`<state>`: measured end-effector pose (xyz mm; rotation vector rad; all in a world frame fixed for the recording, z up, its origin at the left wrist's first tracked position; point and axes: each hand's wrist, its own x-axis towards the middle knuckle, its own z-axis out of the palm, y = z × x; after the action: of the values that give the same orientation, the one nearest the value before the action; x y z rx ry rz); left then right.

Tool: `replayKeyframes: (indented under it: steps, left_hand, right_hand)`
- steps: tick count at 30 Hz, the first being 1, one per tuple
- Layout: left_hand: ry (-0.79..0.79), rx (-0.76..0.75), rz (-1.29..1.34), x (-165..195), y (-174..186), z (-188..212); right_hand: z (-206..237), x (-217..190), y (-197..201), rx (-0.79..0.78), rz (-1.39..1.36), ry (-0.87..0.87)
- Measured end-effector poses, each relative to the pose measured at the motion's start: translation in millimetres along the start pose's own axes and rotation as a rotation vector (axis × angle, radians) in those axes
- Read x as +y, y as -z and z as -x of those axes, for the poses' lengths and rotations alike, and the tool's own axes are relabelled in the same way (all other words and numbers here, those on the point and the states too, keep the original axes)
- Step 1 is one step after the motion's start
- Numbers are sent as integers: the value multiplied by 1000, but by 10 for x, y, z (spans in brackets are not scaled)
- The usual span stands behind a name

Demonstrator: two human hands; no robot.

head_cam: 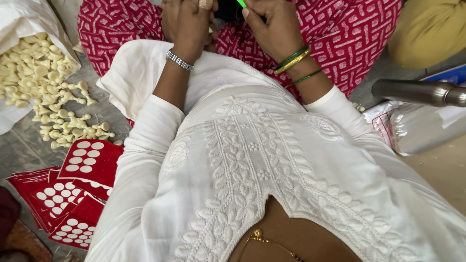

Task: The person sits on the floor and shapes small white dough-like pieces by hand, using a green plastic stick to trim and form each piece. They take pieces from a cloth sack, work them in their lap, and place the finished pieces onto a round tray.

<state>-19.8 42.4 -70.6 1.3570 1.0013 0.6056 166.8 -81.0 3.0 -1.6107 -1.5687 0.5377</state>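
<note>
My left hand, with a silver watch on the wrist, is curled closed near the top edge; a small pale piece shows between its fingers, too hidden to name. My right hand, wearing green and gold bangles, pinches a thin green stick that runs out of the top of the frame. Both hands work close together over my lap, which is covered by red patterned cloth. My white embroidered top fills the middle of the view.
A white sack at the left spills several cream plastic pieces onto the floor. Red cards with white round stickers lie stacked at lower left. A steel bottle and a silvery plastic bag lie at the right.
</note>
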Motion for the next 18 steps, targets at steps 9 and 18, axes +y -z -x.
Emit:
replayKeyframes:
  steps: [9, 18]
  left_hand:
    - [-224, 186, -1040, 229, 127, -363]
    - [-170, 85, -882, 628, 307, -442]
  right_hand:
    - [11, 495, -70, 327, -404, -100]
    - [-86, 579, -240, 502, -455, -35]
